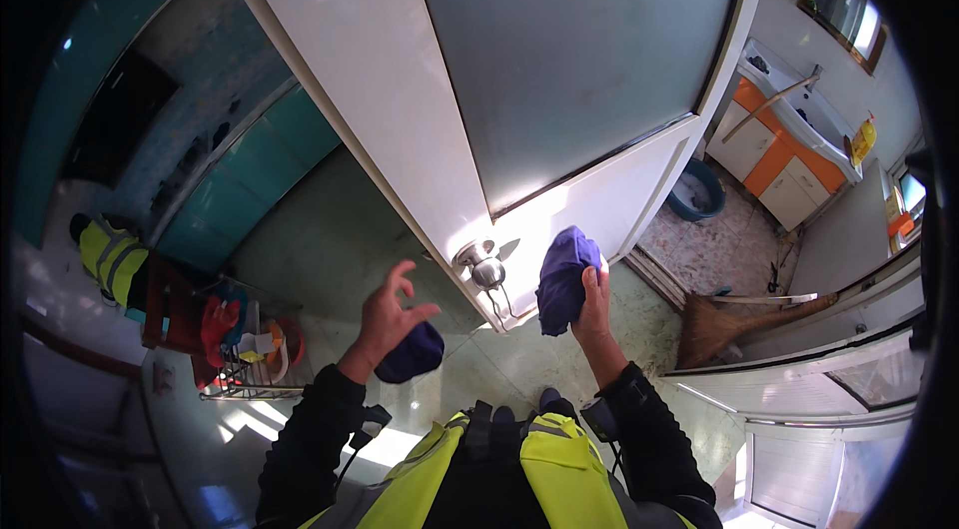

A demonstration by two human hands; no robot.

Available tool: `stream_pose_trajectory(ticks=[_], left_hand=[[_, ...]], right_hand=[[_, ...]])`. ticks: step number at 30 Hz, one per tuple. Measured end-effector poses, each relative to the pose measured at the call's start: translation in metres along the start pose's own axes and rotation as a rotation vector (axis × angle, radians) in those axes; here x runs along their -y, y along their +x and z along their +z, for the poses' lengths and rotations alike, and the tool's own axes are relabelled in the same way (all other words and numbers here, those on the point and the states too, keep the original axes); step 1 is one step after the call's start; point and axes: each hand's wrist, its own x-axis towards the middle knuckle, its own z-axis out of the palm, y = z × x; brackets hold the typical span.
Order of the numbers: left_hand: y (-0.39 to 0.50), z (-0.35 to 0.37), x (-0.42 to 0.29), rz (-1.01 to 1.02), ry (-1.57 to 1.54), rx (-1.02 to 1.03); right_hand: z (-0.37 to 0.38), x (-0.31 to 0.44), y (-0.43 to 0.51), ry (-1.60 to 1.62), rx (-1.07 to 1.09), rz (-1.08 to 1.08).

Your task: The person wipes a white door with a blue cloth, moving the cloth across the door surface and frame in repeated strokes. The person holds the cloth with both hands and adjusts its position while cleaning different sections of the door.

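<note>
My right hand (593, 304) grips a bunched purple cloth (566, 282), thumb on its near side, in front of the white door's lower part. A second, darker purple cloth (410, 358) hangs in a bundle under my left hand (386, 315). The left thumb and index finger are spread apart, and the fingers that hold this cloth are hidden behind the hand. Between my hands, the white door (584, 210) carries a round metal knob (488, 273) near its edge. Two thin prongs or loops show below the knob. Frosted glass (599, 57) fills the upper panel.
On the left are teal cabinets (251, 173), a metal rack (258, 390) with bowls, and a yellow reflective vest (112, 255). To the right stand a straw broom (704, 330), a blue basin (719, 208) and a washbasin cabinet (783, 154). A raised threshold (659, 274) crosses the right doorway.
</note>
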Motion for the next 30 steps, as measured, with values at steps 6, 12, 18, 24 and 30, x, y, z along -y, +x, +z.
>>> stream_pose_trajectory(ticks=[6, 12, 18, 24, 30], left_hand=[[0.076, -0.028, -0.056, 0.226, -0.127, -0.285], [0.093, -0.022, -0.077, 0.154, -0.257, -0.207], [0.091, -0.019, -0.078, 0.221, -0.27, -0.251], [0.092, -0.017, -0.074, 0.179, -0.34, -0.229], [0.093, -0.014, -0.072, 0.161, -0.425, -0.227]], right_hand=[[0.067, -0.034, 0.032, -0.706, 0.098, -0.556], [0.068, -0.074, 0.043, -1.007, 0.154, -0.783], [0.041, -0.101, 0.026, -1.229, 0.232, -0.551], [0.022, -0.085, 0.012, -1.146, 0.167, -0.421], [0.063, -0.038, 0.031, -1.004, 0.126, -0.71]])
